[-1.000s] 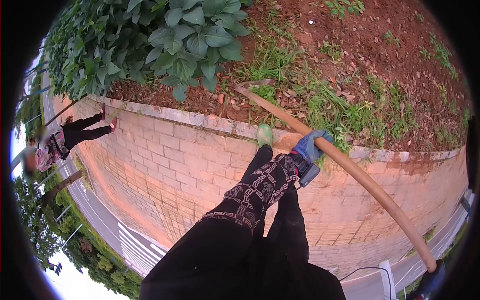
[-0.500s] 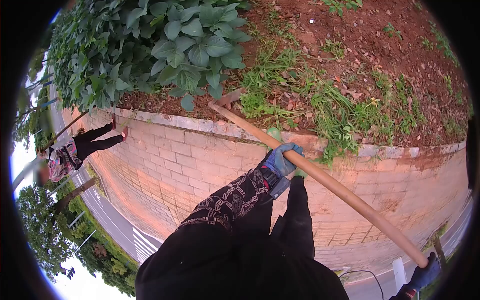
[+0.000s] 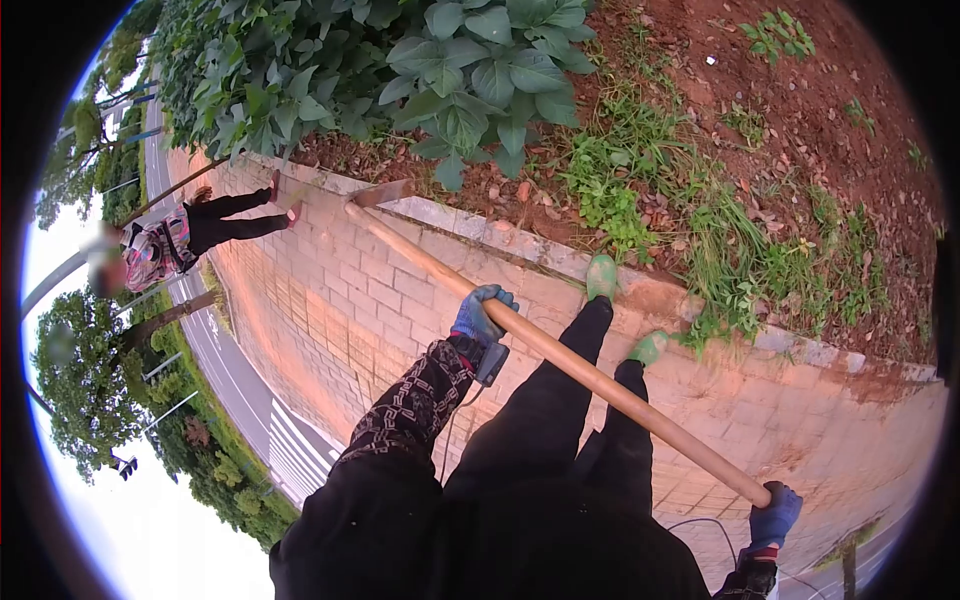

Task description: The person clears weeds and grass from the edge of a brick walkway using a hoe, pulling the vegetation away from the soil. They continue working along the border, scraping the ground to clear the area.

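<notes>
A hoe with a long wooden handle (image 3: 610, 388) slants across the view in front of me. My left hand (image 3: 484, 312), in a blue glove with a dark device at the wrist, is wrapped around the handle partway along it. At the handle's near end, my right hand (image 3: 775, 515), gloved in blue too, closes over the tip. The hoe's flat blade (image 3: 383, 193) lies over the stone curb (image 3: 460, 220), at the border of the soil and below the broad-leaved plants (image 3: 450, 75). My green shoes (image 3: 602, 277) are at the curb beside the weeds.
Red soil (image 3: 690, 60) with dry leaves and grassy weeds (image 3: 725, 240) lies beyond the curb. Brick paving (image 3: 340, 270) spreads underfoot. Another person (image 3: 190, 235) stands to the left holding a long pole. A road (image 3: 230, 350) with a crosswalk runs farther off.
The hoe's blade has moved left from beside the weeds onto the curb. Both hands keep their hold on the handle. My view has shifted, showing more of my legs and shoes.
</notes>
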The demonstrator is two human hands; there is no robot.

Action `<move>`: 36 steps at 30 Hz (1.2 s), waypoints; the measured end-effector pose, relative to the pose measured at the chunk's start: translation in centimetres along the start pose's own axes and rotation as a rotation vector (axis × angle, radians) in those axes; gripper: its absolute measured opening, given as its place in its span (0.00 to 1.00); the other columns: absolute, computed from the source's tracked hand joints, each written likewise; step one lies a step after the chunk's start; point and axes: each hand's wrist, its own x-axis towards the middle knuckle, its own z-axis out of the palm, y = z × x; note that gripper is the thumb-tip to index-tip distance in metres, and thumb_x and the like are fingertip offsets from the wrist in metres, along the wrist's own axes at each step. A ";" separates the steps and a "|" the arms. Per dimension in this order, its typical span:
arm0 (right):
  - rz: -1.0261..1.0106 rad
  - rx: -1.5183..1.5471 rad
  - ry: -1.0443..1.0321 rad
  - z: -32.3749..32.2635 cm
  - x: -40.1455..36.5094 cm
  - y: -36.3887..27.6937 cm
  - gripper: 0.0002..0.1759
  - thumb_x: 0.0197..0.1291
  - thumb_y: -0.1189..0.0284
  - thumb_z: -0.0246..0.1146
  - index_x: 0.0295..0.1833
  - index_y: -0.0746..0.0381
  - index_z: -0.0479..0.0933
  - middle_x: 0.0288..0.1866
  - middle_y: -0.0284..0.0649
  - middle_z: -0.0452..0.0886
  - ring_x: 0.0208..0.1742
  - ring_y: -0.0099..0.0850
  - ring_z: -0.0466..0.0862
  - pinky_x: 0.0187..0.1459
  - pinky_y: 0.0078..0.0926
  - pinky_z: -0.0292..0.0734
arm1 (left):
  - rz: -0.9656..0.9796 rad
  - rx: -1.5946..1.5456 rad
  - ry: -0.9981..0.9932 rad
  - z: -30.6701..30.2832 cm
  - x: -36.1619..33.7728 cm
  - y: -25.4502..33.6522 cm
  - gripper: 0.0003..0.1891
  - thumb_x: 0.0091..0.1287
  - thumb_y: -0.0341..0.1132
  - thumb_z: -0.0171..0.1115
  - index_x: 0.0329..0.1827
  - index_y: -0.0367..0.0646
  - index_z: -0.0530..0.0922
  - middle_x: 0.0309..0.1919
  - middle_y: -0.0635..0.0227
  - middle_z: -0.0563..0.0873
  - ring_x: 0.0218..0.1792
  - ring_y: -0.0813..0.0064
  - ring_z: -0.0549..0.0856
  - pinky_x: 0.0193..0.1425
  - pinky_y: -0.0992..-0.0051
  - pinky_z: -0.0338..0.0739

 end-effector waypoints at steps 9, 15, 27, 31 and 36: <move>0.020 -0.091 0.183 -4.5 -0.7 4.4 0.15 0.36 0.79 0.68 0.35 0.56 0.78 0.27 0.41 0.78 0.34 0.46 0.78 0.38 0.40 0.70 | -0.189 -0.181 -0.088 1.8 0.3 -5.3 0.06 0.61 0.30 0.58 0.39 0.42 0.72 0.30 0.63 0.78 0.33 0.63 0.80 0.47 0.59 0.80; 0.070 -0.186 0.253 -11.2 -1.5 1.8 0.17 0.39 0.77 0.66 0.40 0.56 0.82 0.29 0.43 0.82 0.33 0.44 0.82 0.34 0.43 0.75 | -0.279 -0.237 -0.102 3.1 -2.0 -6.9 0.04 0.60 0.28 0.58 0.35 0.41 0.72 0.28 0.63 0.78 0.32 0.63 0.80 0.48 0.57 0.79; -0.292 -0.159 0.280 -8.0 2.4 -2.4 0.30 0.40 0.75 0.68 0.56 0.50 0.79 0.23 0.38 0.76 0.24 0.40 0.78 0.27 0.42 0.74 | -0.099 -0.276 -0.112 -0.5 -4.4 -4.9 0.06 0.62 0.29 0.59 0.39 0.43 0.72 0.30 0.64 0.79 0.33 0.62 0.82 0.48 0.55 0.81; -0.428 -0.132 0.414 -7.2 2.2 -4.3 0.34 0.42 0.73 0.70 0.61 0.50 0.74 0.19 0.36 0.72 0.20 0.38 0.75 0.24 0.39 0.71 | -0.076 -0.264 -0.104 1.5 -6.6 -8.0 0.05 0.62 0.30 0.59 0.38 0.43 0.73 0.30 0.64 0.79 0.34 0.62 0.82 0.49 0.56 0.81; -0.186 -0.290 0.560 -6.4 -1.3 3.6 0.13 0.48 0.70 0.67 0.42 0.50 0.84 0.15 0.37 0.75 0.16 0.38 0.76 0.19 0.41 0.67 | -0.147 -0.260 -0.252 4.8 -6.8 -19.2 0.07 0.63 0.33 0.61 0.39 0.42 0.74 0.33 0.64 0.80 0.36 0.64 0.81 0.49 0.60 0.80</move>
